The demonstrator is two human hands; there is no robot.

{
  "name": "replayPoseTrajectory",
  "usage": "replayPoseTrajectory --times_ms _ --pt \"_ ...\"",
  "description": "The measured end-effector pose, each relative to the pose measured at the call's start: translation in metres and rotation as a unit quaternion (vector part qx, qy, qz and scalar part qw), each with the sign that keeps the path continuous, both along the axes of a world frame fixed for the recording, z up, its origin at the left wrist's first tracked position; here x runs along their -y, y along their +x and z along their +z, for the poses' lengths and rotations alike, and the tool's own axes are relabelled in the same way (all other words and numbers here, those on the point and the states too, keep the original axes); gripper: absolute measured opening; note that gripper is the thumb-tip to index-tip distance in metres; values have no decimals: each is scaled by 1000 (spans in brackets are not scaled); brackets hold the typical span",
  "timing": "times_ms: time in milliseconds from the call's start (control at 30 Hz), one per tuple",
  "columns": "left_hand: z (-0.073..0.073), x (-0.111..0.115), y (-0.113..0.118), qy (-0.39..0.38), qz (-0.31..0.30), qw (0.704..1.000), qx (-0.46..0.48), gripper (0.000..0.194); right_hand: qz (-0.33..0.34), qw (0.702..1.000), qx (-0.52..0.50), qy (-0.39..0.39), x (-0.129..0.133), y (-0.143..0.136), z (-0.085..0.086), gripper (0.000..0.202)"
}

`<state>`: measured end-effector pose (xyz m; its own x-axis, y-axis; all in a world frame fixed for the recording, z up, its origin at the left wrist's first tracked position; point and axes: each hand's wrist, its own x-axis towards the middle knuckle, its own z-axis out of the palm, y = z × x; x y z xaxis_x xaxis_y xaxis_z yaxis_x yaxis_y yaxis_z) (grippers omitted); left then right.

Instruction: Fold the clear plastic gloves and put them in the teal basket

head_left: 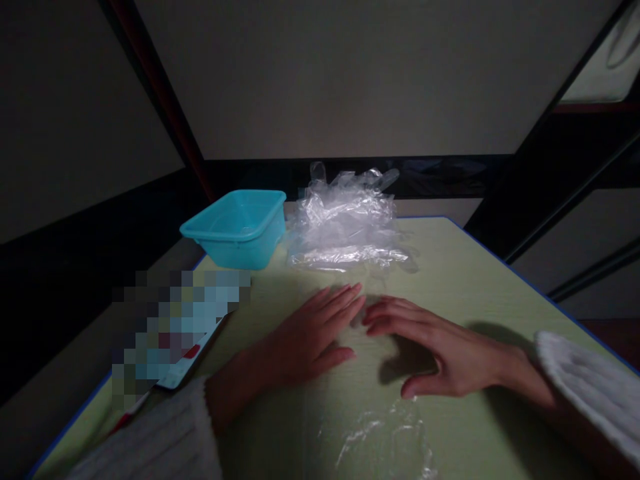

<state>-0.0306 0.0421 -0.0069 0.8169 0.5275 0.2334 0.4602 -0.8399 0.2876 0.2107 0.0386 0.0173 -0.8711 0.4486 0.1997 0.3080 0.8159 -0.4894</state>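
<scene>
My left hand (320, 330) lies palm down near the middle of the table with its fingers stretched out, holding nothing. Facing it, my right hand (430, 343) is slightly curled, thumb apart from the fingers, also holding nothing. The fingertips of both hands come close together. Below them, toward the near edge, lies a thin sheet of clear plastic (380, 440), probably a disposable glove; its outline is faint, and I cannot tell whether my hands touch it. Beyond my hands sits a crumpled pile of clear disposable plastic gloves (350, 220), with finger shapes sticking out at the top.
A turquoise plastic basin (243, 243) stands at the back left, beside the pile. Left of my left hand lies a flat item (180, 373), mostly blurred by pixels. The pale yellow table (500, 293) has a blue edge, with dark-framed panels (350, 80) behind it.
</scene>
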Motion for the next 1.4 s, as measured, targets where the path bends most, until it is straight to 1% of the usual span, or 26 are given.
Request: replayPoseTrajectory --times_ms 67,100,167,233,367,667,833,1033,1233,1400 --pt "1 0 0 34 34 999 24 50 27 999 -8 -30 11 -8 3 33" --pt "1 0 0 49 50 997 35 46 45 998 -1 -42 16 -12 2 29" --pt "1 1 1 70 72 993 54 39 87 995 8 -50 24 -18 -1 30" --pt "0 1 2 82 77 992 65 33 125 991 27 -43 29 -22 -7 32" --pt "-3 2 5 96 63 991 68 28 154 986 55 -36 30 -26 -14 33" --pt "-3 4 7 85 56 993 52 28 159 984 68 -37 29 -27 -10 28" --pt "-3 5 8 104 44 991 68 23 160 983 77 -39 28 -27 -6 20" --pt "-3 4 8 107 38 989 92 19 168 981 77 -53 30 -27 -5 14" --pt "-3 5 9 85 34 989 113 18 148 985 67 -55 34 -26 -5 10" --pt "-3 6 9 53 27 988 144 18 149 985 57 -69 32 -26 -7 8"
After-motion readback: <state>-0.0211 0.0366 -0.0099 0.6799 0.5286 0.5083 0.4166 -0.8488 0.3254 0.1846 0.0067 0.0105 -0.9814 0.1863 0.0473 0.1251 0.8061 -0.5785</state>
